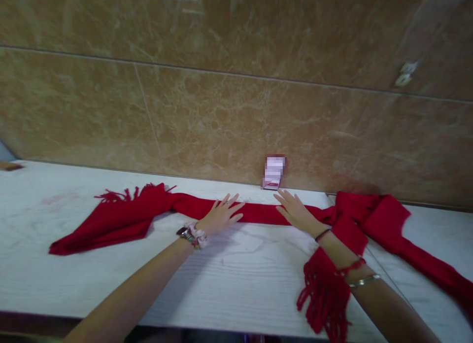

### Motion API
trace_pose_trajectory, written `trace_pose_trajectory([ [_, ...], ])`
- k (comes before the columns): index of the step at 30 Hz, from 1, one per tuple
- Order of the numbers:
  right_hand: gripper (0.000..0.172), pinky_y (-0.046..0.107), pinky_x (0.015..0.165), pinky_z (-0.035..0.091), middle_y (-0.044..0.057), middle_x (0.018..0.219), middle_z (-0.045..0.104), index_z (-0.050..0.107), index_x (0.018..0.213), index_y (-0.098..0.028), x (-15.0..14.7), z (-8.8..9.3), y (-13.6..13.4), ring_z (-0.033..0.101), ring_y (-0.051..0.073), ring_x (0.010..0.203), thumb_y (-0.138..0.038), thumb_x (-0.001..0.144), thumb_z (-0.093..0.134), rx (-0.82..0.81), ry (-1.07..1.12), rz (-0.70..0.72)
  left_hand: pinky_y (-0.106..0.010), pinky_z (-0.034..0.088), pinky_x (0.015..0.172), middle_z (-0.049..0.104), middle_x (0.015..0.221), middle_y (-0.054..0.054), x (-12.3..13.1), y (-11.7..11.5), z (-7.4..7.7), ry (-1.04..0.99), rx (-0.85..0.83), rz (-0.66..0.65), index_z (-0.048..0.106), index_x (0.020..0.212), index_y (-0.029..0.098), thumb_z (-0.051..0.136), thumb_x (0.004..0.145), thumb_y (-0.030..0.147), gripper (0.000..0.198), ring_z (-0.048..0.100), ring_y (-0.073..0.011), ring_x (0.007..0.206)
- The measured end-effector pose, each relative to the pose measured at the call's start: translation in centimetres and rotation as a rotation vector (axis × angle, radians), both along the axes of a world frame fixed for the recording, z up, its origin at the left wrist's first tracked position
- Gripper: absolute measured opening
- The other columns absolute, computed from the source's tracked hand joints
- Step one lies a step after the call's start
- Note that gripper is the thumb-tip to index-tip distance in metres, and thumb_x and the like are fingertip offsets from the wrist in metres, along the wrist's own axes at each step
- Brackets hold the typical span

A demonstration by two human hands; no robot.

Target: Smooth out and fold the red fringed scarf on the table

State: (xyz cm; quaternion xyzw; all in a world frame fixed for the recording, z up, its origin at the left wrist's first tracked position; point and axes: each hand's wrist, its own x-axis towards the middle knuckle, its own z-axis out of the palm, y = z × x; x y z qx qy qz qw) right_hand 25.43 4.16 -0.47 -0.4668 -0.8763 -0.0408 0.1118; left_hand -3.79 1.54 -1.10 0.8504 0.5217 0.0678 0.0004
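Note:
A red fringed scarf (258, 213) stretches across the white table, its middle part lying as a narrow flat band. My left hand (220, 216) rests on this band with fingers spread. To the right, my right hand (295, 212) also lies on it, fingers extended and open. A bare length of the band shows between the two hands. At the left the scarf widens into a folded, pointed piece with fringe at its back edge. On the right it is bunched, with a fringed end hanging toward the table's front, partly behind my right forearm, and another strip running off right.
The white wood-grain table (229, 284) backs onto a brown marble-look wall (221, 121). A small pale card or box (274, 173), blurred, leans against the wall. A wall socket (406, 74) is at upper right. A brown object (10, 166) lies at the far left.

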Motion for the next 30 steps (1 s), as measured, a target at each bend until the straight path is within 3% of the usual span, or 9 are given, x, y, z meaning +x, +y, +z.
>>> trace_pose_trajectory([
  [5,0.044,0.048,0.097,0.027,0.009,0.135,0.034,0.034,0.13,-0.022,4.0,-2.3,-0.6,0.029,0.023,0.124,-0.035,0.088,0.029,-0.061,-0.111,-0.026,-0.054,0.016,0.098,0.017,0.142,-0.006,-2.0,-0.1,-0.1,0.068,-0.15,0.072,0.024,0.133,0.029,0.027,0.086,0.049,0.052,0.012,-0.0323,0.129],
  [9,0.046,0.05,0.097,0.024,0.011,0.135,0.035,0.036,0.129,-0.018,3.9,-2.8,-1.0,0.029,0.025,0.124,-0.038,0.088,0.03,0.019,-0.1,-0.025,-0.055,0.015,0.098,0.019,0.141,-0.011,-2.3,0.0,1.2,0.128,-0.178,0.081,0.031,0.132,0.022,0.034,0.082,0.05,0.057,0.011,-0.034,0.128],
  [13,0.045,0.051,0.098,0.023,0.011,0.135,0.035,0.038,0.127,-0.017,4.1,-1.0,-0.4,0.025,0.025,0.125,-0.037,0.087,0.032,0.094,-0.008,-0.117,-0.043,0.021,0.101,0.022,0.14,-0.011,1.3,0.2,2.1,0.092,-0.005,-0.158,0.031,0.131,0.02,0.049,0.076,0.026,0.058,0.018,-0.0256,0.128],
  [15,0.043,0.049,0.098,0.025,0.013,0.132,0.038,0.042,0.124,-0.015,5.7,0.1,0.0,0.029,0.025,0.124,-0.032,0.086,0.035,0.094,0.021,-0.168,-0.035,0.027,0.1,0.03,0.137,-0.009,3.4,0.4,2.1,0.064,-0.015,-0.302,0.033,0.129,0.02,0.047,0.072,0.013,0.06,0.027,-0.0207,0.124],
  [17,0.04,0.045,0.097,0.029,0.016,0.127,0.044,0.045,0.121,-0.012,8.0,0.8,0.2,0.036,0.024,0.12,-0.025,0.083,0.039,0.043,0.018,-0.2,-0.03,0.031,0.097,0.039,0.13,-0.009,4.9,0.6,2.0,0.06,-0.06,-0.357,0.039,0.125,0.018,0.044,0.067,0.005,0.059,0.037,-0.0189,0.118],
  [20,0.041,0.041,0.096,0.033,0.019,0.121,0.049,0.048,0.117,-0.009,11.2,0.9,-0.5,0.042,0.025,0.115,-0.02,0.077,0.047,-0.047,-0.011,-0.247,-0.031,0.036,0.094,0.046,0.122,-0.011,5.3,1.3,1.7,0.073,-0.078,-0.299,0.045,0.118,0.016,0.04,0.065,-0.001,0.056,0.044,-0.0201,0.112],
  [23,0.048,0.043,0.095,0.033,0.018,0.123,0.047,0.044,0.121,-0.012,12.5,-0.2,-2.3,0.04,0.027,0.117,-0.027,0.076,0.05,-0.039,0.012,-0.305,-0.032,0.036,0.094,0.046,0.121,-0.013,4.2,2.0,1.5,0.092,-0.051,-0.269,0.046,0.117,0.014,0.037,0.065,-0.003,0.055,0.043,-0.0207,0.112],
  [27,0.069,0.048,0.086,0.037,0.024,0.123,0.041,0.029,0.13,-0.01,11.3,-1.8,-4.6,0.04,0.034,0.115,-0.044,0.074,0.051,0.001,0.126,-0.556,-0.032,0.038,0.091,0.049,0.116,-0.013,3.1,2.3,1.6,0.126,-0.027,-0.219,0.044,0.119,0.015,0.045,0.072,0.013,0.047,0.049,-0.0221,0.106],
  [30,0.077,0.048,0.08,0.04,0.028,0.115,0.045,0.022,0.132,-0.006,9.0,-1.2,-4.6,0.046,0.037,0.107,-0.052,0.075,0.046,-0.033,0.223,-0.723,-0.033,0.041,0.086,0.051,0.113,-0.014,4.0,1.9,1.9,0.199,0.033,-0.141,0.047,0.115,0.014,0.04,0.075,0.01,0.041,0.052,-0.022,0.1],
])
